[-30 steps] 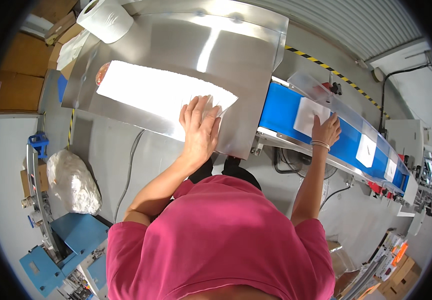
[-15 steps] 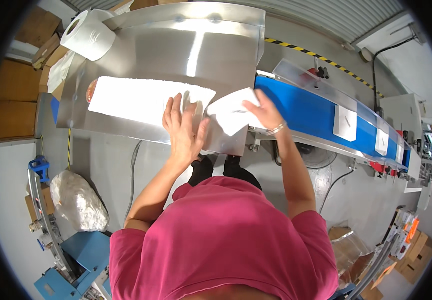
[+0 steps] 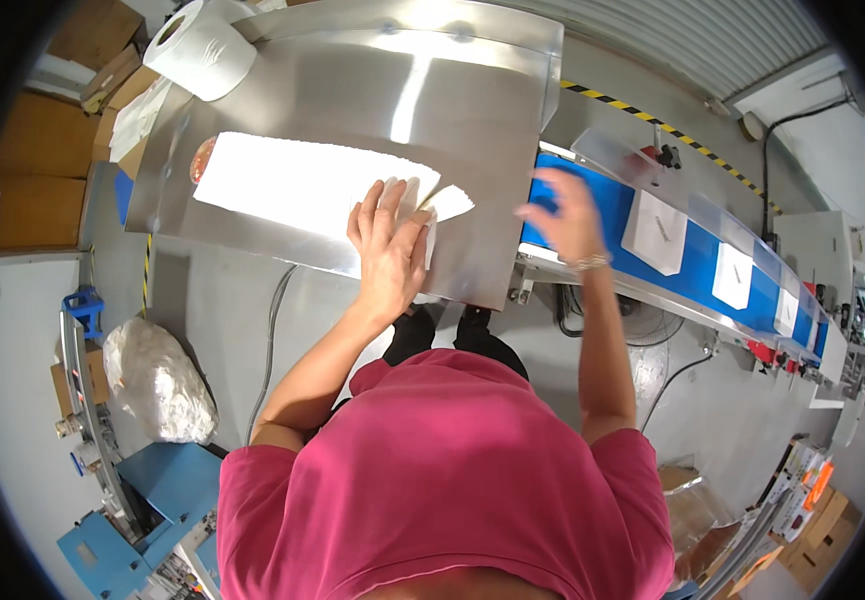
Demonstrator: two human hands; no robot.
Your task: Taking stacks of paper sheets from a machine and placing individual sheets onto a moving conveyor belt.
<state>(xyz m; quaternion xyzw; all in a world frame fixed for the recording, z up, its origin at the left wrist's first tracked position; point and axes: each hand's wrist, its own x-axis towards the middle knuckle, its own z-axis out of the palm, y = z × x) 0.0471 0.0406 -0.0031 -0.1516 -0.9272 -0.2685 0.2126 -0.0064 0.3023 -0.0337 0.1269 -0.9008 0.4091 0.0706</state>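
Observation:
A long row of overlapping white paper pieces [image 3: 292, 185], possibly flat bags or sheets, lies on the steel table [image 3: 322, 90]. My left hand [image 3: 389, 250] rests on its right end, fingers stretched over the paper and thumb apart. Beside those fingers one white piece [image 3: 451, 203] sticks out from the row. My right hand [image 3: 570, 218], blurred by motion, is above the near end of the blue conveyor belt [image 3: 602, 200]; its fingers look apart and hold nothing. On the belt, just right of that hand, lies a white piece [image 3: 654, 235] with a small dark mark.
Farther along the belt lie more white pieces [image 3: 732, 275]. A clear guard [image 3: 622, 160] runs along the belt's far side. A large white roll [image 3: 202, 50] stands at the table's far left corner. A round reddish object [image 3: 202, 160] touches the row's left end.
The white piece from my right hand is now on the belt, and that hand holds nothing. Pieces on the belt have shifted relative to it. My left hand stays on the row.

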